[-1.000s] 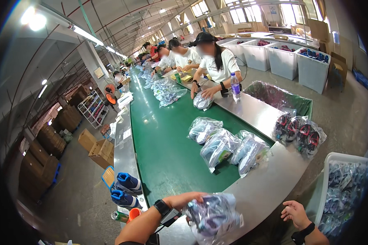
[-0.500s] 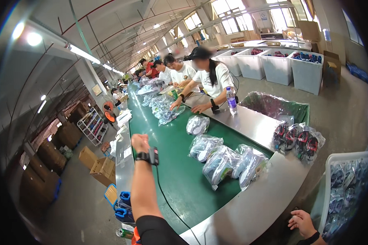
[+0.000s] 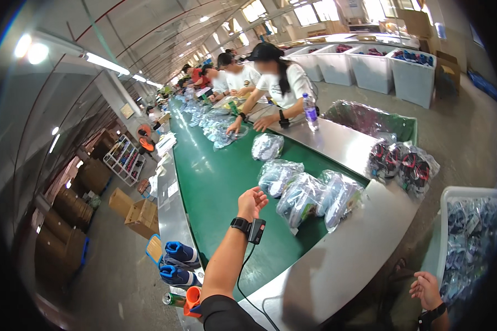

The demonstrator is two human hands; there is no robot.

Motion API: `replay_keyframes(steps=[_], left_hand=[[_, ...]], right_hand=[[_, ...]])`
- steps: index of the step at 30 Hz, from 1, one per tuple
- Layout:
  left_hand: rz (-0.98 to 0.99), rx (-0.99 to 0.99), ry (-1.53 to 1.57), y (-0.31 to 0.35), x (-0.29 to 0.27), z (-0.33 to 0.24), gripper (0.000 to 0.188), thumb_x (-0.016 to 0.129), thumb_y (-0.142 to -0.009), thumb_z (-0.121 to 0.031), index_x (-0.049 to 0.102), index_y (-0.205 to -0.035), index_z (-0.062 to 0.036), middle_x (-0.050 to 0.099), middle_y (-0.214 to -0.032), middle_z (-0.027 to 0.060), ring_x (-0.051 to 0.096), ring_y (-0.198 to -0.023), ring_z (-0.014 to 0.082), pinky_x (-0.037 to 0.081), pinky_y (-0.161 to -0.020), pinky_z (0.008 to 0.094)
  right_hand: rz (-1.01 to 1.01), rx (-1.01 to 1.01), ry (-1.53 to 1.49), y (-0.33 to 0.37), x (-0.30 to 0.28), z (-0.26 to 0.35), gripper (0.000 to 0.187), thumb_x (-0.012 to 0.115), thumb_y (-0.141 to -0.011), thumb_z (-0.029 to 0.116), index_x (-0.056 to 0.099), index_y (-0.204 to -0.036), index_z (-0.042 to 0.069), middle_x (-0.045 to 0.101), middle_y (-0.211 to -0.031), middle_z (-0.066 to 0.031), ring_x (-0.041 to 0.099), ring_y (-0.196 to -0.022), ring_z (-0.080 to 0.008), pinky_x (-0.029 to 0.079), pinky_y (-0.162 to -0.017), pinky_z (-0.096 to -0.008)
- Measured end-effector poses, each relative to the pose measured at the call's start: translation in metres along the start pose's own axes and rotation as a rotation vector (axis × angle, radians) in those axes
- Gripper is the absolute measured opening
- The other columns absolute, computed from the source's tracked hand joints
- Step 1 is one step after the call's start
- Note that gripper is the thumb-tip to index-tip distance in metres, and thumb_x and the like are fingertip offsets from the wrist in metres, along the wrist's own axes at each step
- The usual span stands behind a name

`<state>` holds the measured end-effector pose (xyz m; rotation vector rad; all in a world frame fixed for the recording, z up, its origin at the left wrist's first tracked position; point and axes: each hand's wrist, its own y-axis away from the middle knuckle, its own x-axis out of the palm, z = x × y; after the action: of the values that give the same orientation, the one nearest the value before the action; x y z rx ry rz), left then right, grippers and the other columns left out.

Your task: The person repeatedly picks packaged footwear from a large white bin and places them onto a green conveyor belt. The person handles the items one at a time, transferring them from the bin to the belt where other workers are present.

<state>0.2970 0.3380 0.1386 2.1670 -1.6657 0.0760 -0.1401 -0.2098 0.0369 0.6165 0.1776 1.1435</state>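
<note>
My left hand (image 3: pixel 252 203) is over the green conveyor belt (image 3: pixel 218 218), palm turned rightward and fingers loosely bent and apart, holding nothing. It is nearest to a clear-bagged pair of pale shoes (image 3: pixel 280 177), with a small gap between them. Two more bagged pairs, one in the middle (image 3: pixel 300 204) and one to the right (image 3: pixel 339 203), lie beside it, and another bagged pair (image 3: pixel 268 147) sits farther up the belt. Low at the right, my right hand (image 3: pixel 426 289) hangs half-curled with nothing visible in it, next to a white bin (image 3: pixel 443 237) filled with bagged shoes.
Bagged dark-and-red shoes (image 3: pixel 411 165) and a purple-labelled bottle (image 3: pixel 310 113) stand on the metal edge. Blue shoes (image 3: pixel 180 262), an orange tape dispenser (image 3: pixel 193 300) and a can (image 3: pixel 174 299) are at my left. Across the belt, a co-worker (image 3: pixel 286 83) handles bagged shoes.
My left hand has moved right across the belt toward the bagged shoes, its fingers loosening from a fist. My right hand has shifted slightly right. The view has tilted slightly.
</note>
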Motion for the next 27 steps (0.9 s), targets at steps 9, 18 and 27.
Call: replay_keyframes(steps=[9, 18, 27], left_hand=[[0.262, 0.246, -0.699, 0.03, 0.06, 0.077, 0.021, 0.063, -0.092, -0.008, 0.073, -0.108, -0.0009, 0.069, -0.088, 0.0016, 0.061, -0.075, 0.0092, 0.051, -0.067, 0.0263], [0.277, -0.187, -0.797, -0.05, 0.077, 0.157, 0.023, 0.058, -0.092, -0.012, 0.078, -0.095, 0.0009, 0.075, -0.093, 0.0154, 0.073, -0.089, 0.0265, 0.059, -0.08, 0.0365], [0.26, 0.157, -1.039, -0.081, 0.138, 0.16, 0.063, 0.051, -0.105, -0.049, 0.071, -0.113, 0.01, 0.074, -0.111, 0.0143, 0.066, -0.103, 0.0261, 0.048, -0.09, 0.0374]], right_hand=[[0.011, -0.064, -0.077, 0.039, -0.009, 0.001, 0.026, 0.057, -0.104, 0.017, 0.057, -0.125, 0.002, 0.068, -0.092, -0.0084, 0.069, -0.076, -0.0177, 0.057, -0.064, -0.0294], [-0.041, -0.16, -0.06, 0.058, -0.014, 0.009, 0.026, 0.058, -0.101, 0.015, 0.059, -0.123, 0.0, 0.069, -0.093, -0.0085, 0.069, -0.079, -0.0152, 0.057, -0.066, -0.0281], [-0.086, -0.137, -0.085, 0.059, -0.022, 0.017, 0.026, 0.058, -0.102, 0.015, 0.062, -0.121, 0.0, 0.069, -0.092, -0.0073, 0.069, -0.08, -0.0145, 0.057, -0.068, -0.0272]])
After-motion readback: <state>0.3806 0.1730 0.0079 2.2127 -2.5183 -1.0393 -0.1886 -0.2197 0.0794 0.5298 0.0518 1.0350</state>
